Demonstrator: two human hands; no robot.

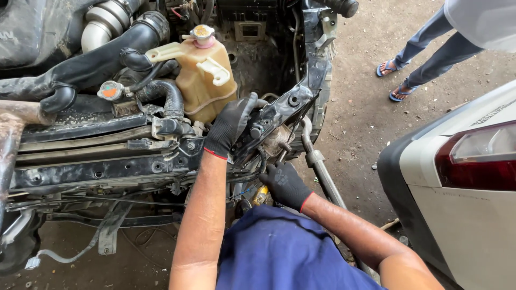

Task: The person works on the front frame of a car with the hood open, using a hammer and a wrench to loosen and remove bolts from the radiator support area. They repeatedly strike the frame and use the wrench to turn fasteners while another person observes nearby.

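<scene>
- At centre frame, left hand (230, 126) in a black knit glove with red cuff — fingers wrapped tight over the black stamped-steel front crossmember (107, 169) where it meets the angled side bracket (301, 96).
- Right hand (286, 184), same glove type, sits lower at 5 o'clock from the left; fingers curl around something below the bracket, cannot tell what or how firmly.
- Yellowish translucent plastic coolant reservoir (207, 80) at 12 o'clock from the left hand, close by.
- Ribbed black rubber hose (171, 96) at 10 o'clock.
- Grey metal rod (322, 172) runs toward 4 o'clock, just beside the right hand.
- Risk: left hand slipping off the oily-looking bracket edge — a jerk could knock the reservoir.
- Risk: right hand in a cramped gap; sharp metal could pinch fingers.
- Bystander's feet in blue sandals (395, 80) at 2 o'clock, well apart.
</scene>
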